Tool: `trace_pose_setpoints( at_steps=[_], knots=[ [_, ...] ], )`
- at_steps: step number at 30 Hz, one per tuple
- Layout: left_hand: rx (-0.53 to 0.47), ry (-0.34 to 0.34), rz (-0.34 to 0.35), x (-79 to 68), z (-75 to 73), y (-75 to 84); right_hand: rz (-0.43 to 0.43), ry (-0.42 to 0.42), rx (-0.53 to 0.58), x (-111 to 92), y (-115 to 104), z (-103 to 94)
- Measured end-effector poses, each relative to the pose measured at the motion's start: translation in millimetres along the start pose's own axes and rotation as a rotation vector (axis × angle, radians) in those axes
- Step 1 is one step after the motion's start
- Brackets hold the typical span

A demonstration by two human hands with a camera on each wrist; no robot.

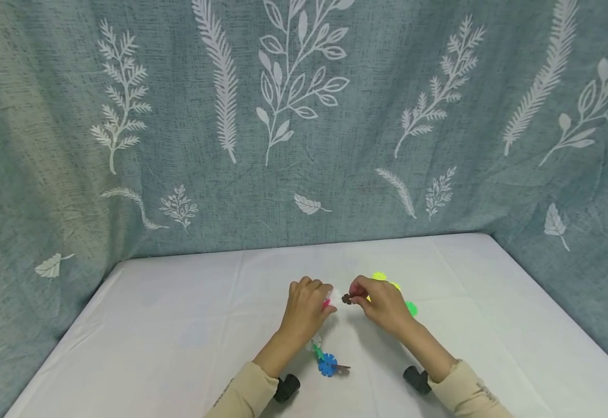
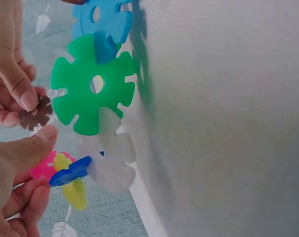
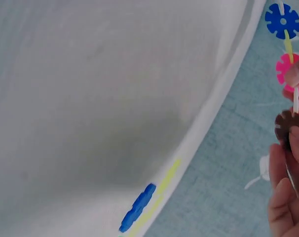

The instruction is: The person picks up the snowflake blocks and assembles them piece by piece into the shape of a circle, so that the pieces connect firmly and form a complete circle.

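My left hand [image 1: 306,305] pinches a pink notched snowflake disc [image 2: 43,169], part of a chain of slotted discs. From it the chain runs through a yellow disc [image 2: 76,195], a blue disc [image 3: 282,21], a whitish disc [image 2: 117,170], a green disc [image 2: 83,101] and a lighter blue disc [image 2: 119,24]. In the head view the chain's lower part hangs below the left hand. Facing it, my right hand [image 1: 384,302] pinches a brown disc [image 3: 284,123] between thumb and fingers. A white disc [image 3: 296,100], seen edge-on, spans between the pink and brown discs.
Loose yellow discs [image 1: 379,276] and a green disc [image 1: 412,308] lie on the white-covered table [image 1: 178,325] beyond the right hand. A loose blue disc [image 3: 137,207] is among them. A patterned curtain [image 1: 304,191] hangs at the table's back edge.
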State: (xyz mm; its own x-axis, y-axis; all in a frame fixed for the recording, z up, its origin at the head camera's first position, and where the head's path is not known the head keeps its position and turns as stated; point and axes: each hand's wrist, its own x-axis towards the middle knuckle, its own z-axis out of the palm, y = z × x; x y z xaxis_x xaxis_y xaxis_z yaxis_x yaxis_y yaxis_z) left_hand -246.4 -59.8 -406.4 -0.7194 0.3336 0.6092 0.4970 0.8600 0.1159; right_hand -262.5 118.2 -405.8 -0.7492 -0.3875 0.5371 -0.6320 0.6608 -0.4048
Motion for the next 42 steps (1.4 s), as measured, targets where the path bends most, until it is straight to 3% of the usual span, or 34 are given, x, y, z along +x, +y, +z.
trace_pose_setpoints(
  at_steps=[9,23,27,30,36,42],
  knots=[
    [-0.057,-0.001,0.017,0.0,0.2,-1.4,-0.055,0.017,0.010,1.3,-7.0,2.5],
    [-0.194,0.037,0.073,-6.0,2.8,-4.9,0.015,0.053,0.119,2.3,-10.4,5.8],
    [-0.185,0.048,0.063,-6.2,2.9,-2.8,0.000,0.052,0.105,1.9,-12.7,5.4],
    [-0.177,0.017,0.036,-4.3,1.6,0.2,-0.003,0.034,0.085,1.6,-12.2,3.4],
    [-0.038,-0.066,-0.033,2.7,-4.7,5.9,-0.029,-0.082,0.036,2.6,-6.7,2.4],
    [0.005,0.020,0.028,6.3,-3.8,9.4,-0.058,-0.119,0.101,4.9,-5.6,2.9]
  ],
)
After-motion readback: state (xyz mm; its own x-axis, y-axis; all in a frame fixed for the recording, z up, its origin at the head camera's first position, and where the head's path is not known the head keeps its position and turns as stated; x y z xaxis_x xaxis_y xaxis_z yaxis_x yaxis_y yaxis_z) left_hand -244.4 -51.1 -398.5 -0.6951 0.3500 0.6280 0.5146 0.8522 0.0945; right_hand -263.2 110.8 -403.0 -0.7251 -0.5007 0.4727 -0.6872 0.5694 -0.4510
